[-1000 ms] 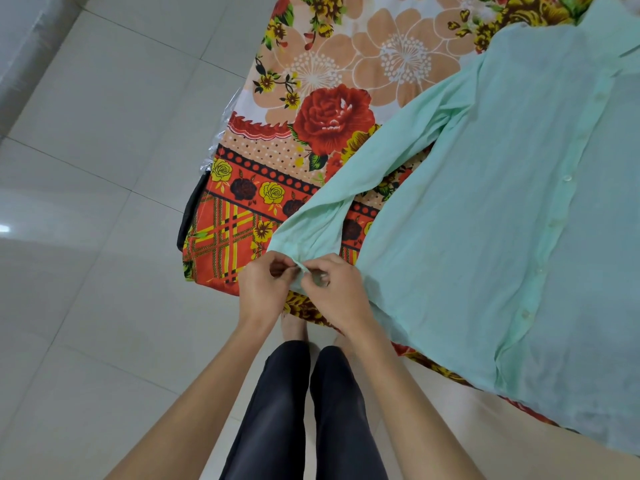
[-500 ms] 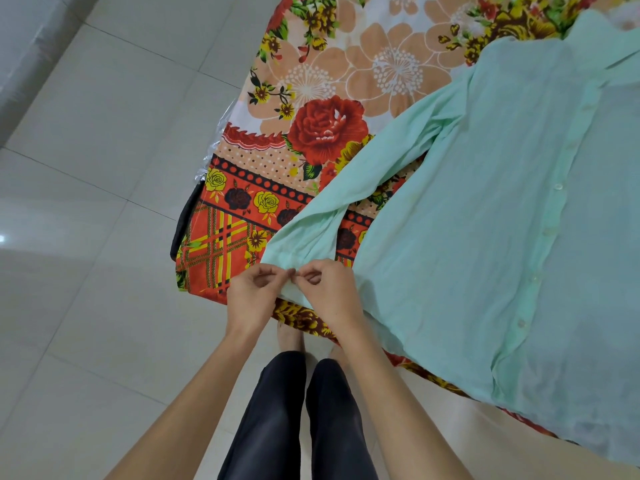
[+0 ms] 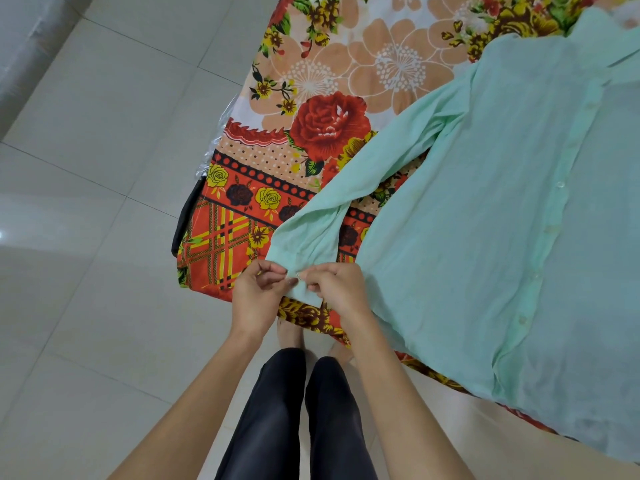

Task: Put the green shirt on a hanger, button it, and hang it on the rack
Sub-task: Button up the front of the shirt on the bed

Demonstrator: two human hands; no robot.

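Green shirt [image 3: 467, 237] flat, front up, on floral-covered worktop [image 3: 346, 64]. Collar [image 3: 602, 39] far right, hem nearest person; button placket [image 3: 554, 202] runs far to near, leaning left. Sleeve [image 3: 374, 168] stretches diagonally down-left to near edge. Cuff [image 3: 306, 291] there, and both hands on it: left hand [image 3: 258, 296] pinching one flap, right hand [image 3: 337, 289] pinching other, fingertips nearly meeting.

Pale green shirt [image 3: 485, 237] lies flat, front up, placket closed, w/ long sleeve [image 3: 363, 174] stretched diagonally away from body.
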